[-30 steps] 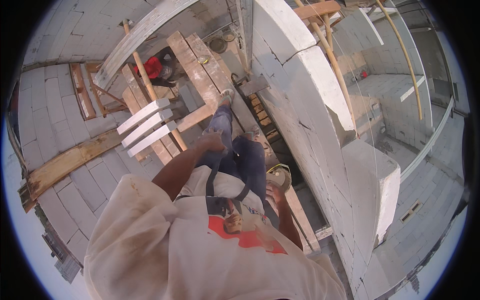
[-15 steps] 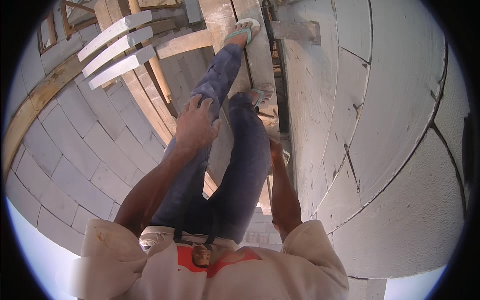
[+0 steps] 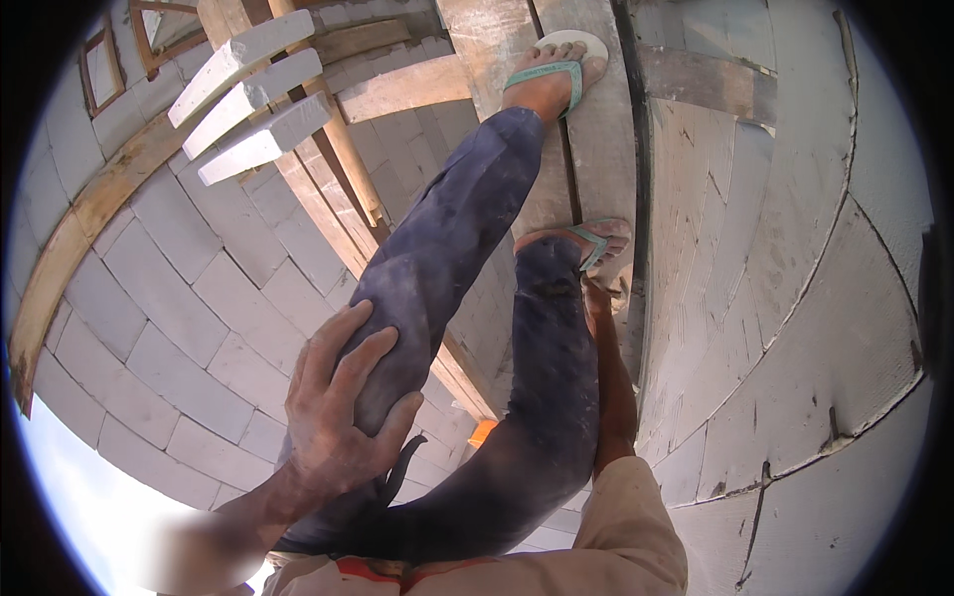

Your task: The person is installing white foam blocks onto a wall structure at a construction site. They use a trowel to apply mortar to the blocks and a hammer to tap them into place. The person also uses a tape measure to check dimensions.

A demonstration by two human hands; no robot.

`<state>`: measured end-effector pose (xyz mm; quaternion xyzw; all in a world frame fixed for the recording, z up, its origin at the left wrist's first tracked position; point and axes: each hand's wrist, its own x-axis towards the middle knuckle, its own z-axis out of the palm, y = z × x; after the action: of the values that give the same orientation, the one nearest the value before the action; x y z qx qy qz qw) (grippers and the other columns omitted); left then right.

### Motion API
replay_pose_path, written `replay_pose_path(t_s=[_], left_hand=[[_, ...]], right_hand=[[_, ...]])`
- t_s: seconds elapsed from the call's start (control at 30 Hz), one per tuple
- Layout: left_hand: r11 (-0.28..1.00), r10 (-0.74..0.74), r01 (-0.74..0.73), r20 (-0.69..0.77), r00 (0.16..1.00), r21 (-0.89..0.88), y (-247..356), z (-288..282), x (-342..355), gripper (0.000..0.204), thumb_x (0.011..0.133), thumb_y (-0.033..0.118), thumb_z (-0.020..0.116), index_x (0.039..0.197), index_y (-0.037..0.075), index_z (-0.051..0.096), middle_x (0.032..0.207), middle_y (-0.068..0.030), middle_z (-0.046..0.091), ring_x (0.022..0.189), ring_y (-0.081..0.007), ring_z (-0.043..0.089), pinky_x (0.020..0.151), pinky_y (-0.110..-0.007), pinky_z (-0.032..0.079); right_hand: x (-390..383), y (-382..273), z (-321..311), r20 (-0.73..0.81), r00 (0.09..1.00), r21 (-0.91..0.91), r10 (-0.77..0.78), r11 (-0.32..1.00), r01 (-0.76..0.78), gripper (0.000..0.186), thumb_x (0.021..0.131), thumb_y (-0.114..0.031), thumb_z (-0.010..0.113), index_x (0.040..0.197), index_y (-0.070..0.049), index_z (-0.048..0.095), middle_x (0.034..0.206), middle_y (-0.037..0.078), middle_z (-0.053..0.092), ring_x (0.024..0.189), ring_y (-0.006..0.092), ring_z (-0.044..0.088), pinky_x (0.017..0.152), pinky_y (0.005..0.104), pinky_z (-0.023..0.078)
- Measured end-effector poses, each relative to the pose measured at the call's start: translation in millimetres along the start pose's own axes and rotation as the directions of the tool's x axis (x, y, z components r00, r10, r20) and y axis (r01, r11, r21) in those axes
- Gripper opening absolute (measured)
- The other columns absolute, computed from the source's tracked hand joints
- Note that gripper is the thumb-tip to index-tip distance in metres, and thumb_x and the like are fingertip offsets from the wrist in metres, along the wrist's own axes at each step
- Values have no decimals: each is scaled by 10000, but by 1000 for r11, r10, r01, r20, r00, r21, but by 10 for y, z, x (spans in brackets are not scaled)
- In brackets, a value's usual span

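Observation:
My left hand (image 3: 343,397) rests with fingers spread on the thigh of my dark blue trousers (image 3: 442,228). My right hand (image 3: 601,293) reaches down beside my right leg to the plank near that foot; the leg hides most of its fingers, so what it holds is unclear. My left foot in a green-strapped flip-flop (image 3: 545,77) stands on wooden planks (image 3: 495,35), and my right foot (image 3: 576,240) is lower on the same boards, its knee bent.
Pale block wall (image 3: 775,258) rises close on my right. On the left are block surfaces (image 3: 189,298), three white bars (image 3: 234,129) across timber posts (image 3: 348,169), a curved wooden beam (image 3: 94,223) and wooden frames (image 3: 109,65). A dark gap runs beside the planks.
The view has swung downward and closer to my legs. My right knee is more bent and my right hand reaches further forward. The round tool it held a second ago is out of sight.

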<state>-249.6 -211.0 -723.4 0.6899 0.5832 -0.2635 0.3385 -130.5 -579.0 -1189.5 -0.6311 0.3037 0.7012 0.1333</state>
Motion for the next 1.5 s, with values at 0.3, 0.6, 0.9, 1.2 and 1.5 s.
replay_pose_path(t_s=[0.3, 0.6, 0.9, 1.2, 1.5], left_hand=[[994, 102, -101, -25, 994, 32, 12, -132, 139, 632, 689, 136, 817, 1274, 49, 593, 1362, -243, 518, 1224, -430, 562, 959, -502, 526], [993, 86, -94, -107, 990, -70, 81, -49, 118, 541, 783, 210, 783, 1263, 54, 588, 1329, -147, 550, 1254, -369, 531, 1051, -500, 442], [953, 230, -250, -131, 964, -169, 451, -212, 29, 695, 846, 381, 720, 1399, 37, 478, 1390, -190, 501, 1326, -367, 460, 1098, -490, 383], [324, 864, -902, -479, 158, 287, 2693, -2489, -625, 965, 702, 316, 876, 1480, 55, 369, 1485, -161, 411, 1397, -346, 376, 1141, -546, 302], [-135, 973, -730, 230, 31, 670, 3884, -3114, -271, 1059, 624, 594, 843, 1431, 32, 449, 1391, -192, 519, 1381, -329, 431, 1210, -554, 176]], right_hand=[[-137, 214, -178, -138, 967, 63, -214, 972, 224, 532, 861, -189, 728, 1281, 6, 467, 930, 103, 610, 708, 191, 589, 574, 358, 482], [-983, 634, -1021, -127, 552, -669, -824, 482, 566, 493, 808, -119, 760, 1173, 19, 461, 914, 151, 616, 678, 221, 607, 572, 394, 520], [-4509, -210, -309, -169, 804, -469, -571, 764, 444, 196, 954, -188, 652, 1054, -21, 630, 773, 76, 634, 598, 171, 628, 469, 336, 485], [-7121, -111, 172, -270, 635, -229, -724, 689, 688, 256, 947, -213, 651, 1081, 3, 616, 735, 68, 630, 554, 109, 580, 491, 293, 469], [-8251, -385, 453, -520, 108, -285, -847, 291, 913, 469, 986, -286, 652, 1341, -22, 498, 794, 74, 632, 577, 118, 535, 522, 293, 444]])
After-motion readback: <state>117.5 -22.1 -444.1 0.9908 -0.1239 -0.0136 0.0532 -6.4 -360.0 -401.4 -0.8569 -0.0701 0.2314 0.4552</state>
